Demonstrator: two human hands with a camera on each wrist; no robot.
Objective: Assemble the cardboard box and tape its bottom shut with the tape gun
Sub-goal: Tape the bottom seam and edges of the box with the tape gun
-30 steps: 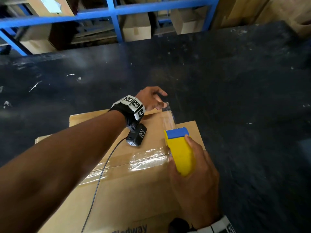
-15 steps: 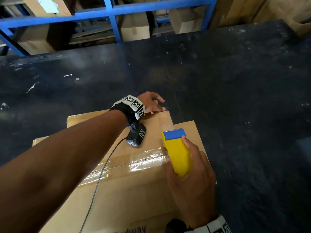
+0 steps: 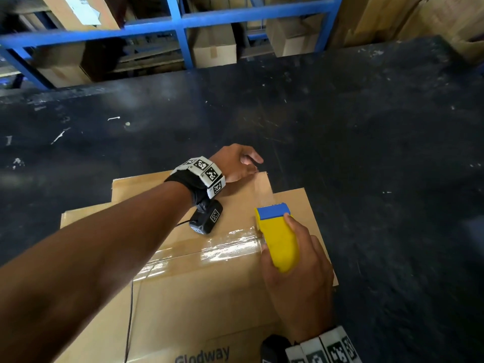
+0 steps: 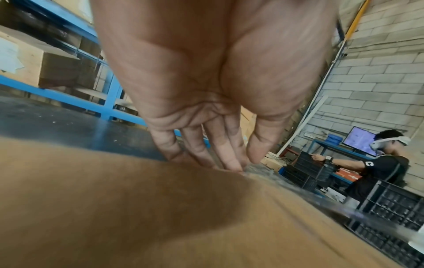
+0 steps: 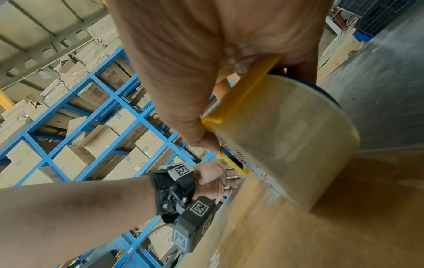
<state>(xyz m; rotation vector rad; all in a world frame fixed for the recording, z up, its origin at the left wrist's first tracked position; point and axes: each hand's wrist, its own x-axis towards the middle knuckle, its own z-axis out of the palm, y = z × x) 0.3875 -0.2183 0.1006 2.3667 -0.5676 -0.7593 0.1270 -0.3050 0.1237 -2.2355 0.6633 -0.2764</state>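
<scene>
- Cardboard box flat-side up on the dark worktop, at 6 o'clock in the head view; one glossy tape strip already across the flap seam, a second running toward 12 o'clock.
- Left hand at the box's far edge, fingers straight and close together, tips pressing the tape end onto the cardboard.
- Right hand wrapped round the yellow tape gun, blue nose toward 12 o'clock, roll riding on the box.
- Handling, judged: box light, stiff along creases, flaps springy, so best steadied flat-palmed near the seam; gun best held by its body; tape clingy, thin, prone to wrinkle.
- Hidden: box's near side cut off at 6 o'clock; cutter blade not visible; cardboard blurred in both wrist views; box's underside unseen.
</scene>
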